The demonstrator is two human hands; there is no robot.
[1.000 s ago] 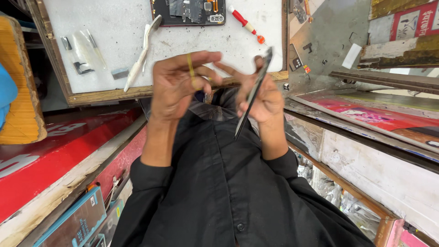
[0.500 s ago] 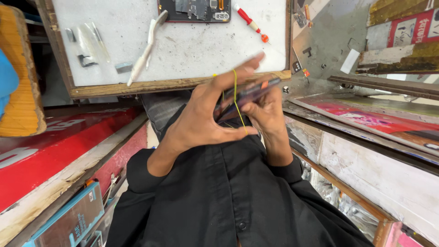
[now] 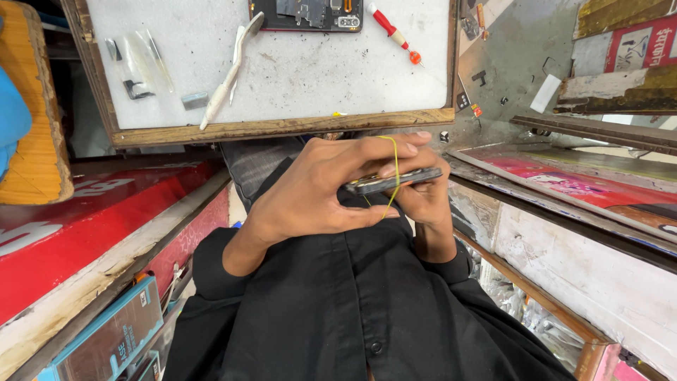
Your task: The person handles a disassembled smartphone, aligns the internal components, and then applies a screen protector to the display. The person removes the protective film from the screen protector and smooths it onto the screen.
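A dark, thin phone [image 3: 391,181] lies flat between both hands, just above my lap and my black shirt [image 3: 338,310]. My left hand [image 3: 307,194] covers its near end, with fingers stretching a yellow rubber band [image 3: 395,166] that loops over the phone's middle. My right hand [image 3: 427,204] grips the phone from underneath and from the far side, thumb on its edge. Most of the phone's face is hidden by my fingers.
Ahead lies a white work board with a wooden frame [image 3: 282,128]. On it are an opened phone [image 3: 307,13], a red screwdriver [image 3: 389,27], a white prying tool [image 3: 227,77] and small metal parts [image 3: 137,88]. A red panel [image 3: 77,233] and blue box [image 3: 106,339] sit left; shelves stand right.
The phone was held on edge in my right hand with the band in my left. Now the hands are together, the phone lies flat and the band is round it.
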